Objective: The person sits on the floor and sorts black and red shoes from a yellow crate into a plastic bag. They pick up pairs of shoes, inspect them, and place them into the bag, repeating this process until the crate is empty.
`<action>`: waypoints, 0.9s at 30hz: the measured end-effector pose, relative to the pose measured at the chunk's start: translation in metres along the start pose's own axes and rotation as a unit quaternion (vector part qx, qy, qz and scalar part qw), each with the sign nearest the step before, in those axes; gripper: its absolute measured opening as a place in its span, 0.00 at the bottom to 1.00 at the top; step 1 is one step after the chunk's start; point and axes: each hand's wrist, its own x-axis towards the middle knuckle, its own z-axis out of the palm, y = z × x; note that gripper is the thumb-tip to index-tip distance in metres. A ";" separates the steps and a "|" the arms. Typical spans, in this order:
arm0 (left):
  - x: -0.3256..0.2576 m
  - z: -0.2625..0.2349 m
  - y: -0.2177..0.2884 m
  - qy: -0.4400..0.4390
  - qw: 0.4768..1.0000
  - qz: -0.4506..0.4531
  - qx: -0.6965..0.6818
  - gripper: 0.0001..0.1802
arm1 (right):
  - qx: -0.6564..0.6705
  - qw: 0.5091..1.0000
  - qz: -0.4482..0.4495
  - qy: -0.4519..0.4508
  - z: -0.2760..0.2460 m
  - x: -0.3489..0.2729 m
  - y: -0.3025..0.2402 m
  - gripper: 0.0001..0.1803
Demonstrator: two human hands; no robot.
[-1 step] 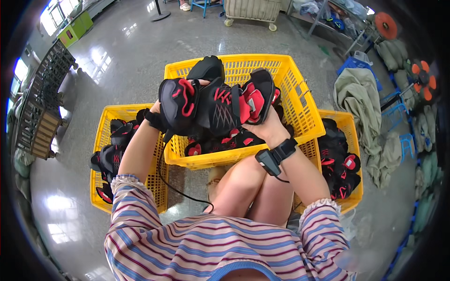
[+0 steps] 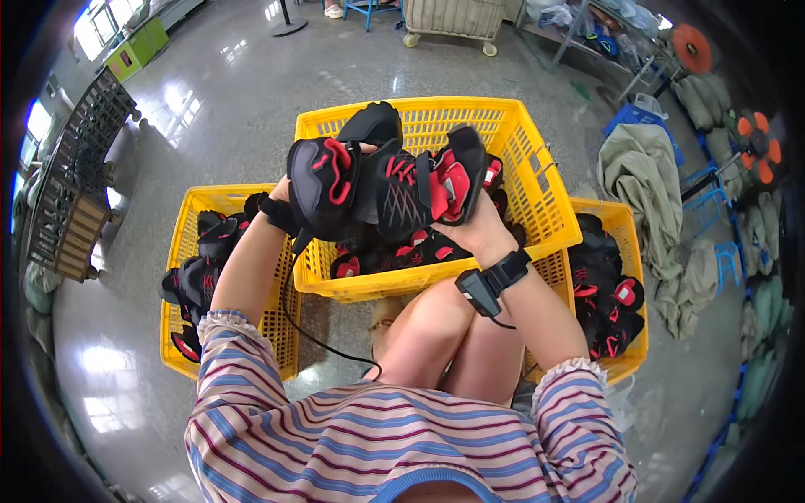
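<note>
My left hand (image 2: pixel 283 189) is closed around a black shoe upper with a red-edged opening (image 2: pixel 322 186). Most of its fingers are behind the upper; a fingertip shows at the far side. My right hand (image 2: pixel 476 228) grips a second black shoe upper (image 2: pixel 401 194) with red laces and a red lining, near its heel end. The two pieces are side by side, touching, above a yellow crate (image 2: pixel 369 287). A dark rounded toe (image 2: pixel 370 126) sticks out beyond them; I cannot tell which piece it belongs to. More black and red uppers (image 2: pixel 411 251) lie in the crate below.
Yellow crates of black and red uppers stand at the left (image 2: pixel 173 335) and right (image 2: pixel 641 335). A cable (image 2: pixel 323 342) hangs from my left wrist strap. Grey-green cloth (image 2: pixel 641 184) lies to the right, near orange fans (image 2: pixel 759 138). A slatted rack (image 2: pixel 75 184) stands far left.
</note>
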 end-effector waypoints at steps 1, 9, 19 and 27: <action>-0.001 -0.009 -0.003 0.011 0.996 0.040 0.077 0.22 | 0.000 1.000 0.003 -0.008 -0.007 0.003 0.005 0.22; 0.005 0.013 0.004 0.116 0.852 0.249 0.445 0.21 | -0.544 0.791 -0.280 -0.019 -0.019 0.023 0.020 0.28; 0.023 0.049 -0.052 0.096 0.918 0.110 -0.368 0.17 | -0.534 0.778 -0.329 -0.016 -0.016 0.014 0.037 0.32; 0.013 0.058 -0.030 0.098 0.952 0.141 -0.254 0.17 | -0.624 0.697 -0.277 -0.220 0.012 -0.004 -0.003 0.44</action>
